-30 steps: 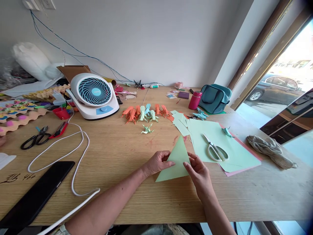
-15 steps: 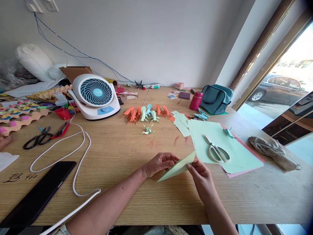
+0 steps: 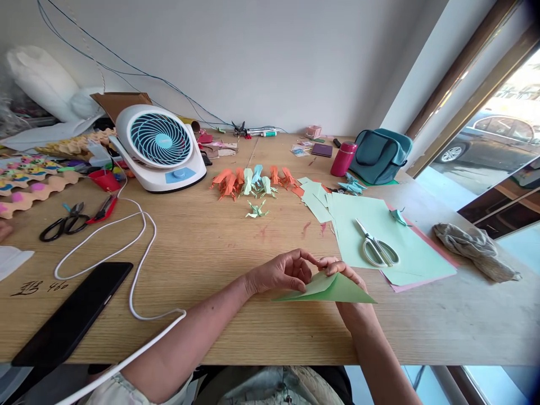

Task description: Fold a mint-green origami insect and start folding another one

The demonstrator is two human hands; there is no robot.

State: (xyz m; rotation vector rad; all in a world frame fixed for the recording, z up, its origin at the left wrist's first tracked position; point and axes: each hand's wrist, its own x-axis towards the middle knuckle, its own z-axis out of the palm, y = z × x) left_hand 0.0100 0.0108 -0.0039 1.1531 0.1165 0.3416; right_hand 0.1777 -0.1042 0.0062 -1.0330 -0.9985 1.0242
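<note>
A folded light green paper triangle (image 3: 337, 289) is held just above the wooden table (image 3: 236, 247) near its front edge. My left hand (image 3: 282, 273) pinches its left part between thumb and fingers. My right hand (image 3: 352, 292) grips it from behind, and the paper's flap covers most of that hand. Just to the right lies a stack of green and pink paper sheets (image 3: 400, 256) with white-handled scissors (image 3: 375, 247) on top.
Several orange, green and blue origami figures (image 3: 253, 183) stand mid-table. A white fan (image 3: 158, 149) with a white cable (image 3: 135, 247), black scissors (image 3: 63, 225) and a black phone (image 3: 71, 312) lie left. A red bottle (image 3: 342, 159), teal bag (image 3: 379, 154) and grey cloth (image 3: 475, 247) sit right.
The paper triangle lay flat on the table; both hands lifted it and folded its upper part toward me, so a flap now hangs over my right hand. The camera tilted down slightly.
</note>
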